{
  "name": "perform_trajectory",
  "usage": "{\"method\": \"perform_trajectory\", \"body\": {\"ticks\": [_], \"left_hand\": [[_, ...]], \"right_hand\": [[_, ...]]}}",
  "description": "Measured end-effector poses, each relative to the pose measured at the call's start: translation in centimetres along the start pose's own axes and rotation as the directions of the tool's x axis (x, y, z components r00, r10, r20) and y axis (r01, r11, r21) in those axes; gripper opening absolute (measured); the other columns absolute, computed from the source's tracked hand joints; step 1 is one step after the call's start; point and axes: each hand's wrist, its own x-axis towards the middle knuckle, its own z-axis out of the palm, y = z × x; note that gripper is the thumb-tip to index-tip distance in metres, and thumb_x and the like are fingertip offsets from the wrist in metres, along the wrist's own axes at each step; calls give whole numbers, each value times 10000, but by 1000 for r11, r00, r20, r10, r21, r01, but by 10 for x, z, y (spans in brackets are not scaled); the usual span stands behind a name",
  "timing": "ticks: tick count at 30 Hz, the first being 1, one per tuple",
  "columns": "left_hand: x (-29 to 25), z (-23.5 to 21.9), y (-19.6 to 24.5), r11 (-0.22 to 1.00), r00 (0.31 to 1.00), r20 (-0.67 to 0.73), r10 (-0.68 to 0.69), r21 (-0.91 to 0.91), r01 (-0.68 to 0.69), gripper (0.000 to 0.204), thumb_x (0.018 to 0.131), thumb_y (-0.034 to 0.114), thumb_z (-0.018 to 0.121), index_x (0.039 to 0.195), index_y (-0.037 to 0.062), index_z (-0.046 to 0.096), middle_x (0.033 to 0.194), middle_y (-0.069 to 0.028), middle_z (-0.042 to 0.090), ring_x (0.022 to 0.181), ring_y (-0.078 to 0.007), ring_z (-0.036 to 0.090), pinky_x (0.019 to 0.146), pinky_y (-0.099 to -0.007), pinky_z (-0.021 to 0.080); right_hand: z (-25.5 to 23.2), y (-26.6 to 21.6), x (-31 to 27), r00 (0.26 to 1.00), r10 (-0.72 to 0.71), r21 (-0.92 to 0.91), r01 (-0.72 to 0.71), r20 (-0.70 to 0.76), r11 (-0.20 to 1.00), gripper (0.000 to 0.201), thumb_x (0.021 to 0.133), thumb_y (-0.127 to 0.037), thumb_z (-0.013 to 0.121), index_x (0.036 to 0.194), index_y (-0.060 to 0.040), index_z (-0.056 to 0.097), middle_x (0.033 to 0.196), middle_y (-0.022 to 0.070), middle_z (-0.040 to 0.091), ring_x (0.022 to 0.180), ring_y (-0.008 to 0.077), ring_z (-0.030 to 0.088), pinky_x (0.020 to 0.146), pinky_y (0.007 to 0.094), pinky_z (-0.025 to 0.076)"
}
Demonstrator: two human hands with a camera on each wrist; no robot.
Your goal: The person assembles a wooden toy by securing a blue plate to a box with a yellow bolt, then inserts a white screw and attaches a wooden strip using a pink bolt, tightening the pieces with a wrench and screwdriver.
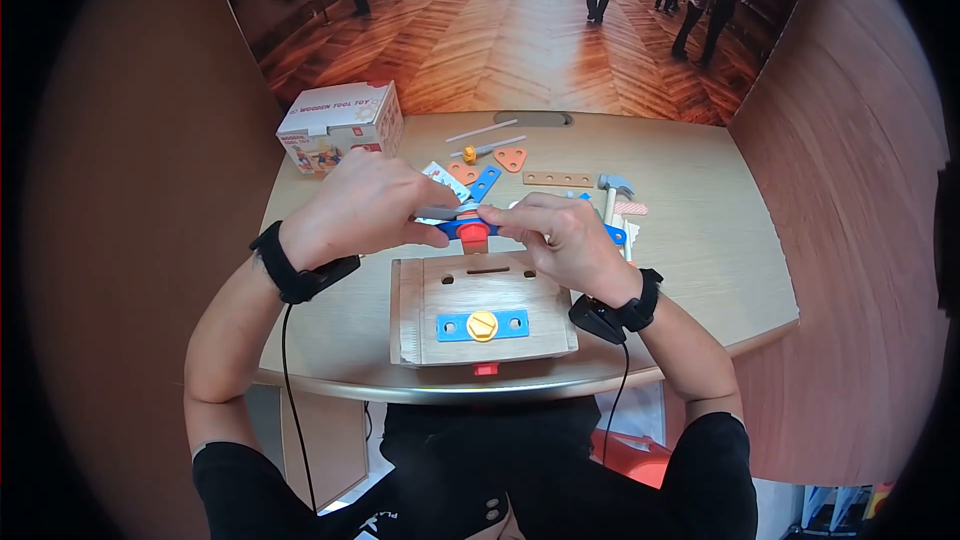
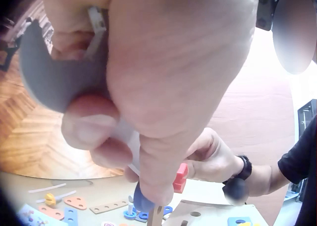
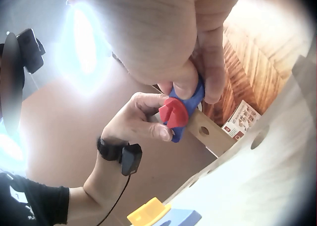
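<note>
The left hand (image 1: pixel 375 202) grips a grey wrench (image 2: pixel 64 72), its open jaw end sticking out past the fingers in the left wrist view. At the wrench's other end, a blue strip (image 3: pixel 190 99) with a red bolt (image 3: pixel 174 113) stands at the top of an upright wooden strip (image 3: pixel 210 134) behind the wooden box (image 1: pixel 420 290). The right hand (image 1: pixel 565 240) pinches the blue strip beside the red bolt. On the box lies another blue strip (image 1: pixel 450 328) under a yellow slotted screw (image 1: pixel 482 326).
A toy carton (image 1: pixel 345 125) stands at the back left. Behind the hands lie an orange triangle (image 1: pixel 510 159), a wooden strip (image 1: pixel 558 180) and a yellow piece (image 1: pixel 470 154) on a grey rod. A hammer (image 1: pixel 613 190) lies to the right. A red piece (image 1: pixel 486 369) shows under the box's front edge.
</note>
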Motion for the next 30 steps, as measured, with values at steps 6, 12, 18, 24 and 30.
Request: {"method": "perform_trajectory", "body": {"ticks": [6,12,18,24,30], "left_hand": [[-4,0,5,996,996,14,-87,-32,88,400,830,468,787,1131,204,782,851,-86,754,836,-300,724,688,-423,524],[4,-10,0,978,980,161,-114,-154,139,360,963,440,679,1154,147,766,883,-151,737,841,-352,705,742,-445,526],[15,-20,-12,989,989,-27,-147,10,148,304,1054,303,559,1186,87,726,958,-198,720,907,-371,689,787,-455,531],[-25,-1,9,393,856,-377,-353,-890,-230,289,1121,192,423,1323,7,515,1071,-90,692,957,-176,698,816,-338,562],[-53,43,87,-13,764,-391,-513,-886,-463,287,1060,93,572,1333,16,529,1214,-139,689,1165,-213,661,1025,-349,519]], "right_hand": [[-1,0,1,1000,-7,5,7,-1,1000,490,839,71,709,1256,-183,752,870,114,719,760,250,704,701,356,564],[-5,-7,3,1000,0,-24,1,25,1000,413,890,-17,734,1285,-136,724,965,153,743,769,276,708,709,364,562],[-7,-12,5,995,81,-30,-80,53,996,406,933,-103,729,1337,-95,679,1075,196,743,791,292,718,758,355,576],[-33,-29,-7,995,60,61,-55,-79,997,534,924,-164,748,1424,-69,585,1194,191,688,935,293,703,813,385,581],[-43,-81,-25,987,155,388,-160,45,908,553,921,-178,773,1422,-36,585,1186,140,678,1036,224,688,834,319,561]]}}
